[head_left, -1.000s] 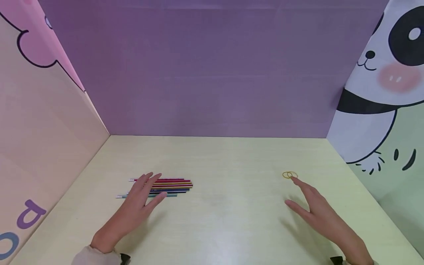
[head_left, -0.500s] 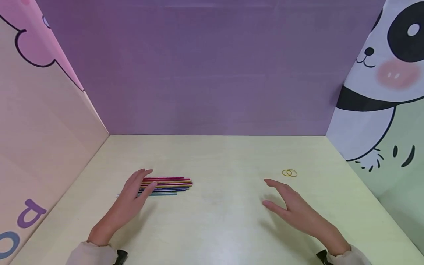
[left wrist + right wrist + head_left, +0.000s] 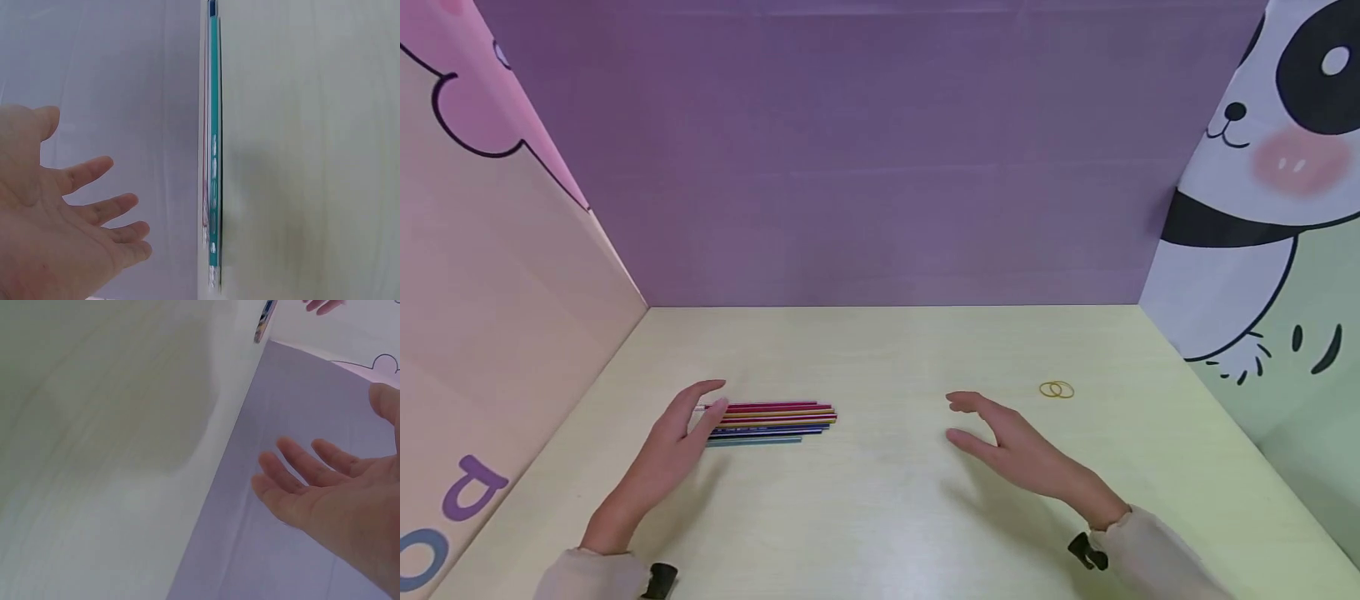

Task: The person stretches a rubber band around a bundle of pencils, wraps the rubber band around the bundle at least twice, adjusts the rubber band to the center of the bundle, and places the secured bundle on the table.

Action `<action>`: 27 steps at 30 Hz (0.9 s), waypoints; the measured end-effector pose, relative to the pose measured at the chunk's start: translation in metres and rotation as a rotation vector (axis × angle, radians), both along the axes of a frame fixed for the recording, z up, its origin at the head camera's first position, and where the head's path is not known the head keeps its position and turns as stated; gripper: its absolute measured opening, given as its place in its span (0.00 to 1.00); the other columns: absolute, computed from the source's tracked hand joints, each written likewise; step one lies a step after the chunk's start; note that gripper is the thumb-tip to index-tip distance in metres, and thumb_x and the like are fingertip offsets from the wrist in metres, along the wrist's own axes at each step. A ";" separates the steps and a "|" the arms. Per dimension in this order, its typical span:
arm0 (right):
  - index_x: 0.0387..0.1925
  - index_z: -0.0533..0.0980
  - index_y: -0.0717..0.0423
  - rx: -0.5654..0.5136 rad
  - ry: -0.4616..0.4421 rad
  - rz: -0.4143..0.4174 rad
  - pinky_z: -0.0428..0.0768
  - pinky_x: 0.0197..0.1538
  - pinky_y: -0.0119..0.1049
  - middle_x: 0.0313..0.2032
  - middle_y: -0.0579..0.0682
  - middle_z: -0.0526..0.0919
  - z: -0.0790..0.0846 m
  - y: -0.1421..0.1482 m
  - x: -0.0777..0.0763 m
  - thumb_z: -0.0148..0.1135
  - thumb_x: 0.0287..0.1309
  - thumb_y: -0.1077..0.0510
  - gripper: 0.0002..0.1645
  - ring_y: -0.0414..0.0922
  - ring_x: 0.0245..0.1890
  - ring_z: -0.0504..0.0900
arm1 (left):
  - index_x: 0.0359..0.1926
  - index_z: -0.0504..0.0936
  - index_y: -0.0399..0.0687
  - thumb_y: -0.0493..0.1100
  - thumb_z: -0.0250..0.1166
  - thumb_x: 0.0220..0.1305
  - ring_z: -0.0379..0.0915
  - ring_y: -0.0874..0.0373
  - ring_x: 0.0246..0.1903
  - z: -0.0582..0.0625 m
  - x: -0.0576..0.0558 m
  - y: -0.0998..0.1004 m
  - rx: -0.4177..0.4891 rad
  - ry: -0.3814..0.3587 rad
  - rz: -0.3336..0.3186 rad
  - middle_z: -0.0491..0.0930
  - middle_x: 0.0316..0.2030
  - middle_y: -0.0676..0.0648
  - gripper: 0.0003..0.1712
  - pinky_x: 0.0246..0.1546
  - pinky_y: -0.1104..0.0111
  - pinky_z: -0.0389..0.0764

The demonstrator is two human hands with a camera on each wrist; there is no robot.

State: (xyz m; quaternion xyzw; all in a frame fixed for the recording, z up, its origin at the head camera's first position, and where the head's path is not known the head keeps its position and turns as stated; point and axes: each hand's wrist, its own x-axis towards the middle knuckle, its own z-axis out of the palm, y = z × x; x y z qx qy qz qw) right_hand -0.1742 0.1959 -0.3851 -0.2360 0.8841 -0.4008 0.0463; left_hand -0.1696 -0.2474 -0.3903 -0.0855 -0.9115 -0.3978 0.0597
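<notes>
A row of several slim coloured pencils (image 3: 775, 419), in red, yellow, blue and teal, lies on the left of the pale table. Over their left ends hovers my left hand (image 3: 672, 437), fingers loosely spread, nothing in its grasp. The left wrist view shows a teal pencil (image 3: 214, 144) closest, apart from the left palm (image 3: 56, 231). My right hand (image 3: 1022, 446) is in the air right of the middle, fingers relaxed and holding nothing. Two thin yellow rubber bands (image 3: 1056, 389) lie overlapping beyond it, to its right.
A purple wall (image 3: 887, 158) closes off the table's far side. Printed panels stand at left and right, the right one with a panda (image 3: 1232, 208). The tabletop (image 3: 880, 500) is pale wood-grain.
My right hand has moved left, away from the rubber bands, toward the middle. The left hand has drawn back leftward, uncovering more of the pencils. Pencils and rubber bands stay in place.
</notes>
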 end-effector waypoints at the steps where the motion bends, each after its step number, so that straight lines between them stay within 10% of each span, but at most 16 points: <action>1: 0.69 0.65 0.41 -0.025 -0.024 0.006 0.67 0.67 0.56 0.66 0.46 0.72 0.000 -0.003 -0.001 0.55 0.68 0.35 0.34 0.49 0.68 0.68 | 0.73 0.59 0.42 0.57 0.47 0.78 0.48 0.32 0.71 0.000 0.000 -0.002 0.007 -0.011 0.010 0.55 0.72 0.33 0.33 0.64 0.33 0.56; 20: 0.66 0.68 0.51 -0.381 -0.344 0.078 0.63 0.71 0.49 0.66 0.56 0.70 -0.002 -0.073 -0.044 0.53 0.73 0.44 0.27 0.50 0.66 0.70 | 0.74 0.53 0.36 0.62 0.35 0.79 0.37 0.31 0.73 -0.010 -0.026 -0.055 0.297 -0.155 -0.018 0.48 0.75 0.32 0.40 0.68 0.33 0.42; 23: 0.66 0.67 0.56 -0.440 -0.377 0.095 0.61 0.72 0.48 0.66 0.59 0.70 -0.007 -0.083 -0.053 0.51 0.74 0.46 0.27 0.54 0.67 0.69 | 0.75 0.50 0.35 0.64 0.33 0.78 0.37 0.33 0.74 -0.013 -0.031 -0.064 0.320 -0.203 -0.048 0.46 0.75 0.32 0.42 0.72 0.41 0.41; 27: 0.66 0.65 0.62 -0.490 -0.442 0.077 0.62 0.72 0.48 0.65 0.62 0.70 -0.014 -0.102 -0.065 0.51 0.74 0.44 0.31 0.56 0.67 0.69 | 0.76 0.47 0.37 0.65 0.33 0.77 0.45 0.48 0.76 -0.021 -0.039 -0.081 0.575 -0.273 -0.148 0.54 0.74 0.41 0.43 0.75 0.61 0.46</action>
